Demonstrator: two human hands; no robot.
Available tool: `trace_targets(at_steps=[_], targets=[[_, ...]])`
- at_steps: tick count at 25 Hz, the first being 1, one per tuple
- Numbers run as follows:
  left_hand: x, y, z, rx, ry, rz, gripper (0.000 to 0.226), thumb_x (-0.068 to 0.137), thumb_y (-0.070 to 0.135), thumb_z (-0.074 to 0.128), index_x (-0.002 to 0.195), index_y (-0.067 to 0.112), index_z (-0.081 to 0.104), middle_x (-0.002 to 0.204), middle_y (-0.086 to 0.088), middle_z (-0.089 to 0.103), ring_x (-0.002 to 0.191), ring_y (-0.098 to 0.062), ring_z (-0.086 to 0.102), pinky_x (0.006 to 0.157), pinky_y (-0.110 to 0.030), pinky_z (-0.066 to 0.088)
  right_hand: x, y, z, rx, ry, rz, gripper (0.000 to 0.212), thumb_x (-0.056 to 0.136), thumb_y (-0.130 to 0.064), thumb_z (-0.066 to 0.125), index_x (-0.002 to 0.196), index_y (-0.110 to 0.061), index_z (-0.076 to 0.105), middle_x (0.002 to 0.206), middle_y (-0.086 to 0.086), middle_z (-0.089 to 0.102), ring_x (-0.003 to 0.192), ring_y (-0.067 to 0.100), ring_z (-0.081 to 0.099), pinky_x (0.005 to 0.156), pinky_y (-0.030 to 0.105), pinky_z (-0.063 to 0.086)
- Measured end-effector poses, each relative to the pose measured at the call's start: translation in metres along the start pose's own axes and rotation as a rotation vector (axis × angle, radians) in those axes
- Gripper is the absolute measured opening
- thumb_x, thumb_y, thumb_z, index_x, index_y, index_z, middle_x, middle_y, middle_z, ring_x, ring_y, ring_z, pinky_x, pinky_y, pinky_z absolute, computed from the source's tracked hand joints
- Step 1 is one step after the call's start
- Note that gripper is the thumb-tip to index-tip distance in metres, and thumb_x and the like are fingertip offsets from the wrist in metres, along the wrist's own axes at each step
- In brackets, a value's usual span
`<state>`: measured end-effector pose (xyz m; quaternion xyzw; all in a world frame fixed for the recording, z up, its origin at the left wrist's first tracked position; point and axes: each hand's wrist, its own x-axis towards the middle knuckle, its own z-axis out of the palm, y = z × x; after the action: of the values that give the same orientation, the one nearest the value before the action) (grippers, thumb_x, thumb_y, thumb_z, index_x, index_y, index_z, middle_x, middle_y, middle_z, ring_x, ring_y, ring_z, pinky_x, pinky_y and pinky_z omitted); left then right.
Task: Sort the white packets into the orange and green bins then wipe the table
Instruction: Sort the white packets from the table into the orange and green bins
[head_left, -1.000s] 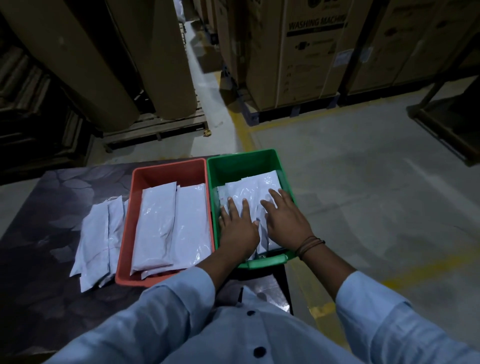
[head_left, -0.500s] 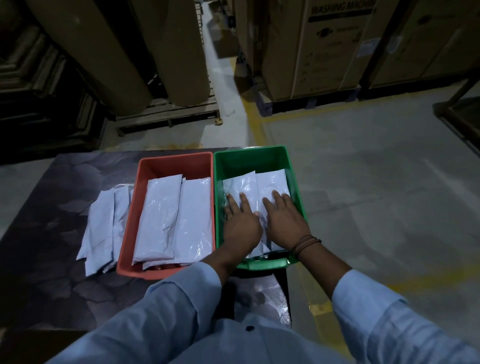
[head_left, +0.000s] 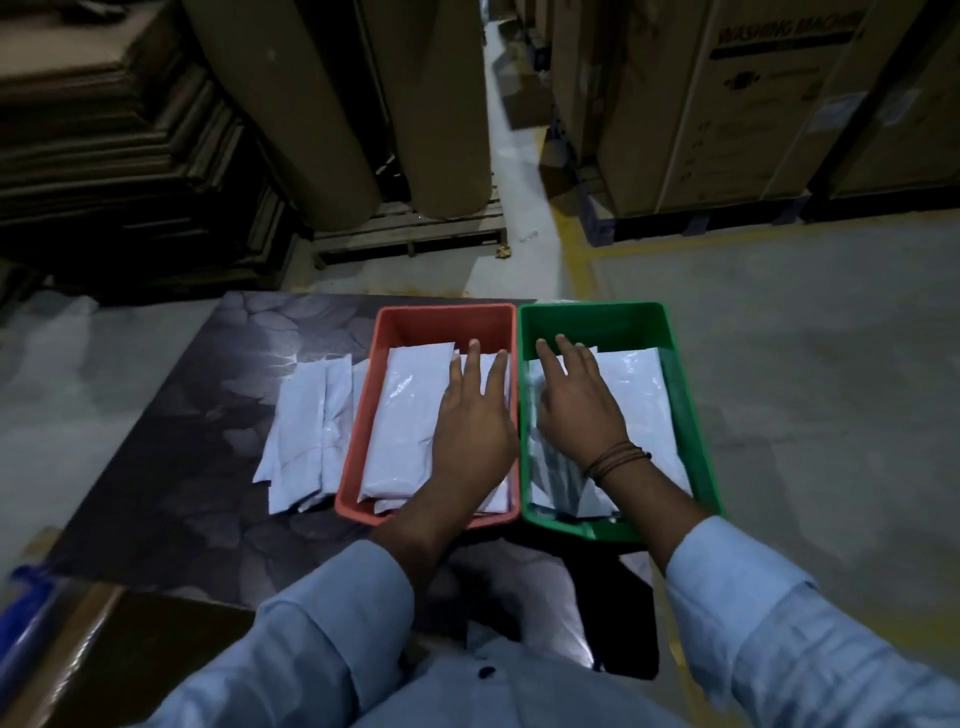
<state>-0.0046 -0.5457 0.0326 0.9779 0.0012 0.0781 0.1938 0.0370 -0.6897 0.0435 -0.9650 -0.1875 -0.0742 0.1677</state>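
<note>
Resting on glossy plastic packets (head_left: 405, 415), flat hands (head_left: 475, 431) (head_left: 576, 410)

I see a dark, leaf-patterned table (head_left: 182, 467) carrying an orange bin (head_left: 359, 415) and a green bin (head_left: 693, 415) side by side, with loose white packets (head_left: 306, 431) just left of the orange one.

Light blue long sleeves (head_left: 337, 644), dark button (head_left: 485, 672), brown cord wristbands (head_left: 617, 459)

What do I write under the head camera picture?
Left hand over packets in the orange bin, right hand on packets in the green bin, more packets on the table.
</note>
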Motion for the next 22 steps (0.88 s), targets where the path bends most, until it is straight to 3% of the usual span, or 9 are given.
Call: trace_targets(at_steps=[8, 12, 15, 22], targets=[[-0.017, -0.148, -0.051, -0.054, 0.044, -0.082, 0.055, 0.107, 0.017, 0.038, 0.160, 0.021, 0.029, 0.170, -0.008, 0.019, 0.157, -0.032, 0.018, 0.126, -0.043, 0.024, 0.024, -0.122, 0.043, 0.024, 0.082, 0.022, 0.056, 0.093, -0.007, 0.054, 0.148, 0.001, 0.042, 0.150, 0.028, 0.043, 0.140, 0.046, 0.038, 0.120, 0.052, 0.028], [-0.026, -0.237, -0.071, -0.156, 0.052, -0.274, 0.050, 0.107, 0.021, 0.043, 0.156, 0.017, 0.037, 0.168, -0.009, 0.024, 0.153, -0.032, 0.027, 0.122, -0.048, 0.032, 0.039, -0.198, 0.073, 0.001, 0.111, -0.063, 0.048, 0.088, -0.002, 0.054, 0.135, 0.009, 0.053, 0.135, 0.031, 0.056, 0.128, 0.048, 0.052, 0.112, 0.057, 0.040], [-0.025, -0.286, -0.074, -0.219, -0.076, -0.433, 0.059, 0.105, 0.033, 0.048, 0.159, 0.017, 0.030, 0.170, -0.012, 0.015, 0.151, -0.038, 0.027, 0.121, -0.048, 0.029, 0.053, -0.244, 0.087, 0.051, 0.081, -0.021, 0.053, 0.090, -0.006, 0.047, 0.142, 0.004, 0.048, 0.144, 0.028, 0.048, 0.136, 0.044, 0.043, 0.117, 0.050, 0.034], [0.000, -0.318, -0.045, -0.146, -0.287, -0.529, 0.096, 0.088, 0.073, 0.052, 0.162, 0.026, 0.013, 0.165, -0.015, 0.006, 0.136, -0.051, 0.034, 0.113, -0.060, 0.033, 0.049, -0.294, 0.119, 0.032, -0.004, 0.092, 0.057, 0.093, -0.015, 0.050, 0.148, -0.002, 0.041, 0.152, 0.022, 0.040, 0.141, 0.038, 0.035, 0.117, 0.047, 0.032]])
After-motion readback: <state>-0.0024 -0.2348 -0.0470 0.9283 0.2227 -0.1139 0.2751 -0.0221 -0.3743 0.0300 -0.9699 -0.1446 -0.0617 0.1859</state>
